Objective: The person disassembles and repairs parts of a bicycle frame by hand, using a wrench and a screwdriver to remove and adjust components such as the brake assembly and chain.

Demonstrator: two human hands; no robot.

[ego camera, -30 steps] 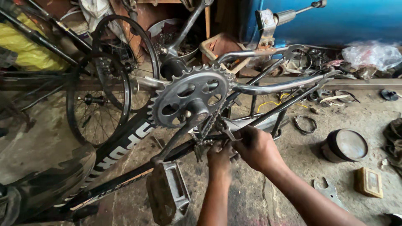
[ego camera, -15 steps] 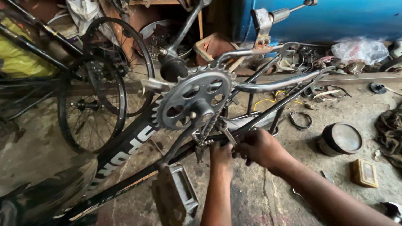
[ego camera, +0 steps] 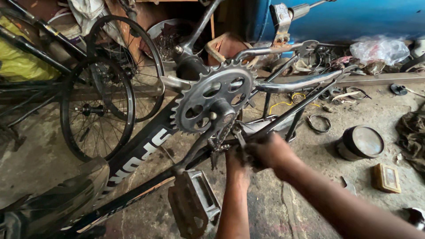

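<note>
At frame centre, a chain (ego camera: 220, 140) below the chainring (ego camera: 213, 102) is gripped by the left hand (ego camera: 237, 166) and right hand (ego camera: 268, 152), fingers closed; a pedal (ego camera: 193, 203) hangs lower.

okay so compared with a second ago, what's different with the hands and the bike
Little has changed. The right hand and left hand remain together under the chainring, gripping at the chain and a metal tool there; whether the grip altered is too blurred to tell. The view has drifted, so the upturned bike frame, pedal and loose wheels only seem to shift. Nothing was let go.
</note>
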